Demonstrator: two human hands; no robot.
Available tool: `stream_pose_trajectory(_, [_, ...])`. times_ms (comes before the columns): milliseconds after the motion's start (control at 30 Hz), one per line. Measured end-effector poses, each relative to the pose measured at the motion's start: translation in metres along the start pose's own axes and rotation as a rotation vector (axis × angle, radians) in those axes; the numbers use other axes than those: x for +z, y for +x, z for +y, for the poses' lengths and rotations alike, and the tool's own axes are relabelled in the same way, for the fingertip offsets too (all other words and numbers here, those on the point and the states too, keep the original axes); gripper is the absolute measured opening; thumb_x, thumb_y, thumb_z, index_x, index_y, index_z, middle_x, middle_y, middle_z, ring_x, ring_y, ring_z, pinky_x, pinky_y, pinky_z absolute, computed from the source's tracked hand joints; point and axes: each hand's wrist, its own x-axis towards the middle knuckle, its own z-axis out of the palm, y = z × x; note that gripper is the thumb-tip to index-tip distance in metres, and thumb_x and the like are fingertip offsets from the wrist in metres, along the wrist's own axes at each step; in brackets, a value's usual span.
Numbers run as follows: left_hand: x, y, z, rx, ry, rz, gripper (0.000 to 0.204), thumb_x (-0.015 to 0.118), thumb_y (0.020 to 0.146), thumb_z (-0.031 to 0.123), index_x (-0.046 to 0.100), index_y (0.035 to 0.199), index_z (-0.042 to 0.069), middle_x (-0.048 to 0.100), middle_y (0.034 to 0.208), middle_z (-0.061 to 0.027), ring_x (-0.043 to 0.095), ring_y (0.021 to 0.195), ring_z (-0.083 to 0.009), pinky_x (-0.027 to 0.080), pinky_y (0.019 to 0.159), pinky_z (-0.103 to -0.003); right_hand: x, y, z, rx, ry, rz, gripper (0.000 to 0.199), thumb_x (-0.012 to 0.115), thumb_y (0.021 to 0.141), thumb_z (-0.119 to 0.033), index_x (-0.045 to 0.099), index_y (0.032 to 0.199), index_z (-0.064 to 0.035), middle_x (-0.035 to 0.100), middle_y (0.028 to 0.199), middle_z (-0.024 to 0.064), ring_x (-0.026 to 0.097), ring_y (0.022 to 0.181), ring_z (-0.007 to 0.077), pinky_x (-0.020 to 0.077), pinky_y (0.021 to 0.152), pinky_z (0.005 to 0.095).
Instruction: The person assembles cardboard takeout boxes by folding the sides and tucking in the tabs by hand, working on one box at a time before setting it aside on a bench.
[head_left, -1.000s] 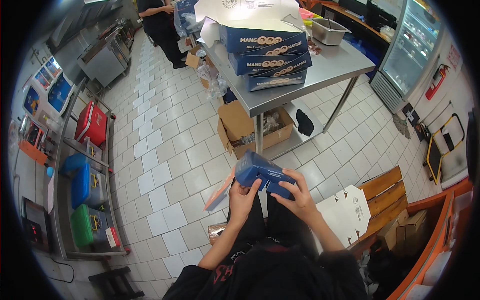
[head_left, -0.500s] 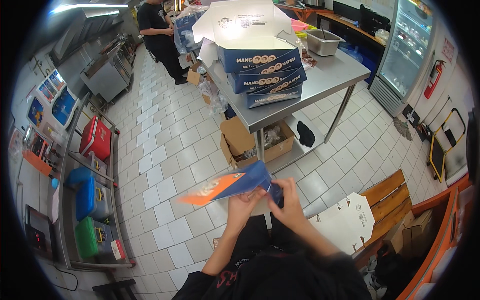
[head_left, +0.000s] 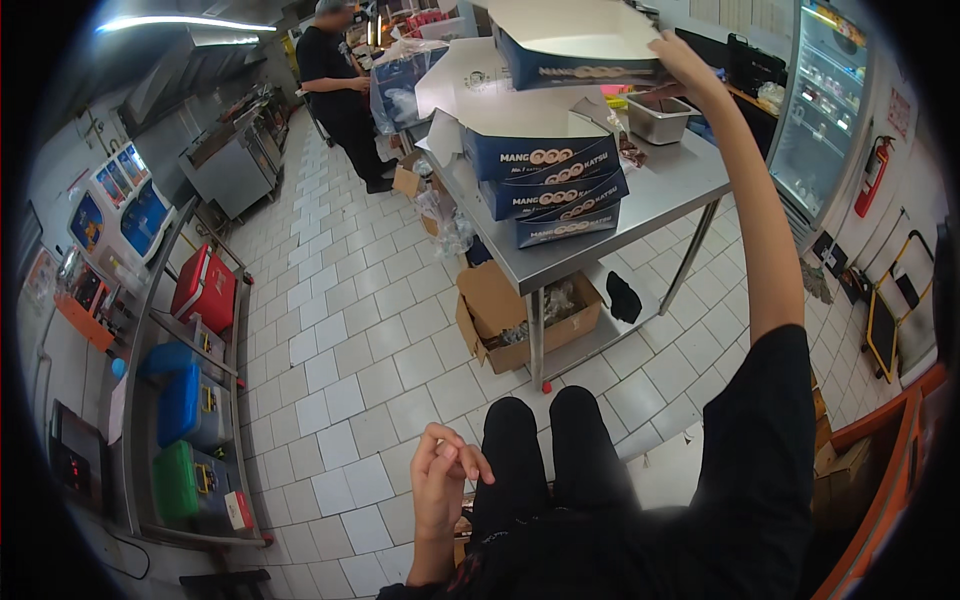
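Note:
My right arm reaches far forward over the steel table, and my right hand (head_left: 686,66) is closed on the right edge of an unlidded cardboard food box (head_left: 590,72), dark blue outside and white inside. The box hangs above a stack of similar blue boxes (head_left: 555,175), whose top one has its white lid (head_left: 470,75) raised. My left hand (head_left: 442,480) hovers by my left knee, fingers loosely bent and somewhat apart, with nothing seen in it.
The stack stands near the corner of the steel table (head_left: 690,165), beside a metal pan (head_left: 658,118). An open carton (head_left: 530,320) sits on the shelf below. A person (head_left: 340,95) stands at the far left. Along the left, a shelf rack holds a red cooler (head_left: 205,287).
Both hands were together over my lap on a partly folded blue and orange box. Now the right hand has carried a box up and forward above the stack, while the left has let go.

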Motion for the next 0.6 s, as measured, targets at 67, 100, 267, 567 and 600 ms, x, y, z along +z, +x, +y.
stream_pose_trajectory(67, [-0.002,-0.004,-0.002,-0.032,-0.037,0.081,0.012,0.045,0.089,0.017,0.044,0.087,0.005,0.043,0.055,-0.0028,0.048,0.050,-0.0185,0.041,0.048,-0.029,0.021,0.016,0.003,0.101,-0.059,-0.115,0.036,0.045,0.082,-0.023,0.036,0.112,-0.0048,0.051,0.103,0.0181,0.064,0.078,0.0312,0.0582,0.059,0.0415])
stream_pose_trajectory(100, [-0.003,-0.006,-0.002,-0.049,-0.057,0.118,0.013,0.046,0.088,0.019,0.043,0.086,0.006,0.041,0.055,-0.0012,0.045,0.048,-0.0169,0.039,0.046,-0.028,0.031,0.021,0.007,0.129,-0.123,-0.157,0.038,0.046,0.081,-0.023,0.035,0.112,-0.0043,0.051,0.103,0.0184,0.065,0.076,0.0319,0.0583,0.057,0.0412])
stream_pose_trajectory(267, [-0.019,-0.010,-0.001,-0.065,-0.036,0.190,0.012,0.047,0.088,0.019,0.044,0.087,0.007,0.040,0.056,-0.0003,0.044,0.051,-0.0155,0.038,0.049,-0.027,0.046,0.031,0.036,0.335,-0.320,-0.234,0.043,0.048,0.082,-0.031,0.046,0.108,0.0041,0.054,0.103,0.0237,0.065,0.072,0.0350,0.0577,0.052,0.0395])
stream_pose_trajectory(567, [-0.034,-0.002,-0.004,-0.123,-0.086,0.171,0.010,0.044,0.089,0.015,0.045,0.088,0.005,0.043,0.059,-0.0027,0.047,0.056,-0.0167,0.040,0.054,-0.027,0.026,-0.029,0.017,0.033,-0.569,-0.022,0.069,0.041,0.084,-0.060,0.050,0.119,-0.0003,0.055,0.114,0.0189,0.063,0.084,0.0286,0.0532,0.062,0.0356])
stream_pose_trajectory(600, [-0.033,-0.001,-0.008,-0.133,-0.110,0.181,0.010,0.042,0.089,0.013,0.045,0.087,0.004,0.044,0.058,-0.0040,0.048,0.057,-0.0177,0.041,0.054,-0.027,0.014,-0.050,0.026,-0.062,-0.604,0.024,0.064,0.044,0.086,-0.055,0.050,0.119,-0.0007,0.054,0.115,0.0181,0.063,0.084,0.0271,0.0523,0.062,0.0338])
